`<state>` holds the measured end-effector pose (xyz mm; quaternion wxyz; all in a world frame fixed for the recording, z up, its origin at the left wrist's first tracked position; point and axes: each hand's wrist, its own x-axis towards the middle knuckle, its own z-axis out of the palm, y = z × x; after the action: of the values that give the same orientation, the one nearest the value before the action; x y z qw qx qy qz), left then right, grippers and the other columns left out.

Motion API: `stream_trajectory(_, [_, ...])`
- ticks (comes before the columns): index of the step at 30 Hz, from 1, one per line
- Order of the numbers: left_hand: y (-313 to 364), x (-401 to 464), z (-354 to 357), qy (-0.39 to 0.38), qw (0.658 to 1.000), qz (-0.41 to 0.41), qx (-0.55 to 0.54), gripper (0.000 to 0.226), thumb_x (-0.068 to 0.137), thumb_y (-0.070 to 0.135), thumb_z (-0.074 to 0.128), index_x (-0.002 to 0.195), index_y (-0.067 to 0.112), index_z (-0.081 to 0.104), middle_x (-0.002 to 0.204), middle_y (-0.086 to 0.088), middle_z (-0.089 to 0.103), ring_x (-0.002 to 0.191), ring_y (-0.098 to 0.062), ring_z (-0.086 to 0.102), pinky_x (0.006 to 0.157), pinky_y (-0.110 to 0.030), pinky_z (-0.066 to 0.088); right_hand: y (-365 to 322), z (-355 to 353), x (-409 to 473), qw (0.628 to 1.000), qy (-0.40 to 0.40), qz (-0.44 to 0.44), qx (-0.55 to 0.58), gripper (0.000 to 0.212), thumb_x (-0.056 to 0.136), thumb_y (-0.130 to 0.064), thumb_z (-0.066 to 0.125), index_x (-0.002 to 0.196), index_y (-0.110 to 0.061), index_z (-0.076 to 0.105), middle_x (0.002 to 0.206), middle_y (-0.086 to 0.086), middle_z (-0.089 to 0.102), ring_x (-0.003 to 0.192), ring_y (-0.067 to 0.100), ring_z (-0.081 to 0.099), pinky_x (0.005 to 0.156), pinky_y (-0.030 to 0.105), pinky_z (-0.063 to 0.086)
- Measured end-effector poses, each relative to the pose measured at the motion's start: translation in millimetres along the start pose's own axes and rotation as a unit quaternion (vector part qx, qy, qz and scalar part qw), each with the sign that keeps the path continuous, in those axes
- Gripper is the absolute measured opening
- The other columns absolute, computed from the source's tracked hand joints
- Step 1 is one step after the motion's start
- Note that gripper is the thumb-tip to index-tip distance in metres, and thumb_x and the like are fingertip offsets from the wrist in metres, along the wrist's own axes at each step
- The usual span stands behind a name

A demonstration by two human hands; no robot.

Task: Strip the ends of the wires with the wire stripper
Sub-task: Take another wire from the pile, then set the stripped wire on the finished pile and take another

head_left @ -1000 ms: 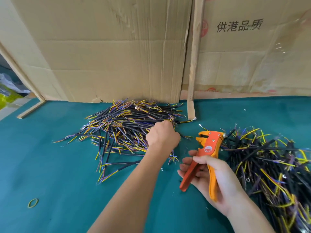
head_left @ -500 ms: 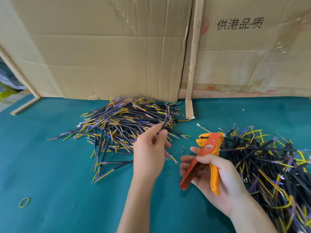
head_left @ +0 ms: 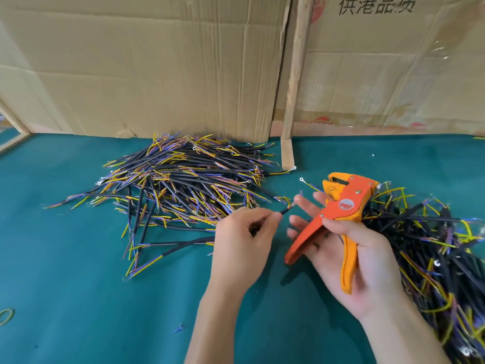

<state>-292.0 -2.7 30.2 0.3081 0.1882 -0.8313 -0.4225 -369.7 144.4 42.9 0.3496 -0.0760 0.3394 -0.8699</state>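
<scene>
Wire (head_left: 284,210) now lifted clear of left pile (head_left: 183,185), pinched in left hand (head_left: 244,245), tip brought beside wire stripper (head_left: 338,208) gripped by right hand (head_left: 367,258) above tabletop (head_left: 78,298). Probably ready for insertion and stripping.

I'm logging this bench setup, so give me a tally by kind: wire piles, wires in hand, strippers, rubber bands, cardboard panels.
Wire piles: 2, the left pile and the right pile
Wire in hand: 1, a black wire pinched by the left hand
Wire stripper: 1, gripped by the right hand
Rubber band: 1
Cardboard panels: 2, the left panel and the right panel
Total: 7
</scene>
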Motion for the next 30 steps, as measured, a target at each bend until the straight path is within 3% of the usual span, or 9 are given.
stream_trajectory(4, [-1,5,0,-0.031,0.999,-0.01,-0.009,0.013,0.091,0.022,0.073,0.079,0.025,0.077,0.069,0.009,0.059,0.063,-0.008,0.052,0.06,-0.017,0.036,-9,-3,-2,1.0,-0.011,-0.022,0.016,0.065,0.08,-0.003,0.053,0.145,-0.006,0.047,0.13,0.029,0.065,0.098,0.038,0.071,0.084,0.043,0.06])
stream_trajectory(9, [2,5,1,-0.071,0.997,0.007,-0.009,0.021,0.091,0.013,0.072,0.1,0.03,0.08,0.076,0.008,0.063,0.066,-0.006,0.055,0.062,-0.013,0.037,-8,-4,-1,1.0,-0.017,-0.016,0.008,0.067,0.077,-0.003,0.055,0.144,-0.003,0.048,0.129,0.032,0.064,0.104,0.04,0.069,0.088,0.043,0.059])
stream_trajectory(14, [0,7,3,-0.097,0.994,-0.027,-0.043,0.028,0.096,0.013,0.063,0.108,0.035,0.077,0.077,0.003,0.061,0.061,-0.025,0.058,0.06,-0.041,0.052,-10,-5,-1,1.0,-0.012,-0.017,0.018,0.063,0.079,-0.001,0.053,0.141,-0.004,0.051,0.128,0.032,0.064,0.114,0.041,0.068,0.09,0.041,0.059])
stream_trajectory(16, [1,6,3,-0.107,0.992,-0.041,-0.061,0.027,0.098,0.013,0.06,0.104,0.035,0.075,0.077,0.006,0.062,0.057,-0.026,0.059,0.057,-0.043,0.055,-10,-5,0,1.0,-0.008,-0.015,0.02,0.062,0.079,-0.001,0.052,0.141,-0.004,0.052,0.126,0.032,0.065,0.114,0.041,0.068,0.09,0.041,0.059])
stream_trajectory(19, [3,6,3,-0.12,0.985,-0.071,-0.105,0.023,0.099,0.01,0.057,0.101,0.027,0.072,0.08,0.011,0.061,0.048,-0.02,0.06,0.043,-0.033,0.05,-7,-4,1,1.0,-0.006,-0.014,0.019,0.062,0.075,-0.001,0.059,0.137,-0.005,0.054,0.121,0.032,0.067,0.113,0.042,0.068,0.089,0.041,0.059])
stream_trajectory(24, [8,7,0,-0.133,0.965,-0.108,-0.196,0.021,0.1,-0.001,0.051,0.104,0.012,0.068,0.082,0.001,0.067,0.049,-0.022,0.06,0.041,-0.027,0.046,-7,-3,1,1.0,0.004,-0.017,0.019,0.058,0.075,0.0,0.055,0.133,-0.004,0.055,0.119,0.032,0.068,0.114,0.042,0.068,0.09,0.041,0.059])
stream_trajectory(30, [12,8,-1,-0.132,0.943,-0.125,-0.279,0.028,0.097,-0.004,0.051,0.109,0.019,0.064,0.08,-0.005,0.066,0.048,-0.024,0.059,0.037,-0.023,0.039,-8,-1,1,0.999,0.019,-0.018,0.027,0.054,0.075,0.0,0.052,0.129,-0.003,0.057,0.116,0.032,0.069,0.112,0.043,0.069,0.09,0.041,0.06])
